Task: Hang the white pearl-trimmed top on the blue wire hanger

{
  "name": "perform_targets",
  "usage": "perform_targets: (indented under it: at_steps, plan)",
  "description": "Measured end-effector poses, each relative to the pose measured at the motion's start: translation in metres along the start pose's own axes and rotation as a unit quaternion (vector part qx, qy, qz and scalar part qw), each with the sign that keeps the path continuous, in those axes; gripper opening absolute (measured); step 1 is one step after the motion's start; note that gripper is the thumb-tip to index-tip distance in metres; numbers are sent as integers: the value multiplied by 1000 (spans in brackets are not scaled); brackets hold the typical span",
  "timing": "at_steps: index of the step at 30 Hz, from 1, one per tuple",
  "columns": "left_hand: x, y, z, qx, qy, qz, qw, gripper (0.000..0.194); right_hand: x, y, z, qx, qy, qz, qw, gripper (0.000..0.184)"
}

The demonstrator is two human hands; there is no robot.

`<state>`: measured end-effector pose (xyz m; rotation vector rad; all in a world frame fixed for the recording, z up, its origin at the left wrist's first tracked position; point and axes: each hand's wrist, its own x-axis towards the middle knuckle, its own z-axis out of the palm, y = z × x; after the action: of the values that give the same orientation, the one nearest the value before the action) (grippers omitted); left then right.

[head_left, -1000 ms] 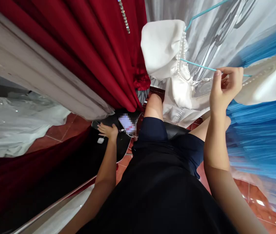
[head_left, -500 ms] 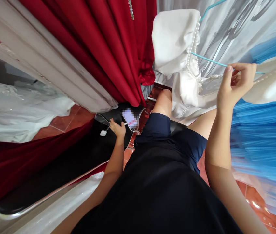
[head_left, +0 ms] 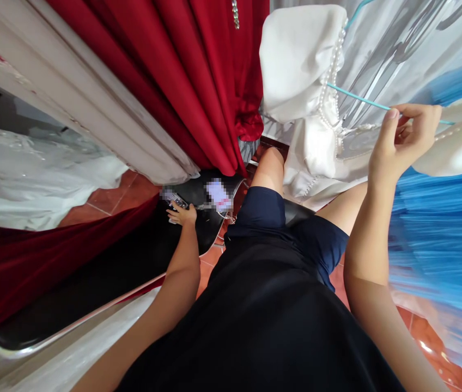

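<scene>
My right hand [head_left: 405,139] is raised at the upper right, with thumb and curled fingers pinched on the thin teal hanger [head_left: 357,99]. That hanger carries a white dress [head_left: 300,60] trimmed with strings of pearls [head_left: 329,81]. My left hand [head_left: 182,214] reaches down to the black seat [head_left: 133,261] at my left side. Its fingers are bent together over a small dark device [head_left: 172,200], and what they grip is too small to make out. A second phone-like device [head_left: 218,195] lies on the seat just right of that hand.
Red gowns [head_left: 182,71] hang ahead and one drapes across the seat at left [head_left: 18,272]. A blue tulle dress [head_left: 439,228] and silver-grey fabric [head_left: 398,43] hang at right. White garments [head_left: 30,179] lie at left. The floor is red tile [head_left: 112,198].
My left hand moved left along the seat, away from the phone-like device, and now covers the spot where a small white object lay. My right hand keeps its pinch on the hanger.
</scene>
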<state>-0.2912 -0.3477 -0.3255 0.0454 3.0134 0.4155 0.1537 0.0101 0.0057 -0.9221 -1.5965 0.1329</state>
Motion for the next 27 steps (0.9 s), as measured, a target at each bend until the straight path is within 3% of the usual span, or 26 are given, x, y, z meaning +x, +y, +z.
perform_targets:
  at_steps: [4, 10, 19, 27]
  plan:
    - [9, -7, -1, 19, 3, 4, 1000, 45, -1, 3, 2, 24, 14, -19, 999, 34]
    - [12, -15, 0, 21, -2, -5, 1000, 44, -2, 6, 3, -11, 7, -19, 1000, 22]
    - [10, -22, -16, -11, -34, -16, 999, 43, -1, 7, 4, 67, 21, -46, 996, 29]
    - [10, -18, -26, 0, -79, 4, 997, 43, -1, 10, 5, -2, 7, -29, 1000, 24]
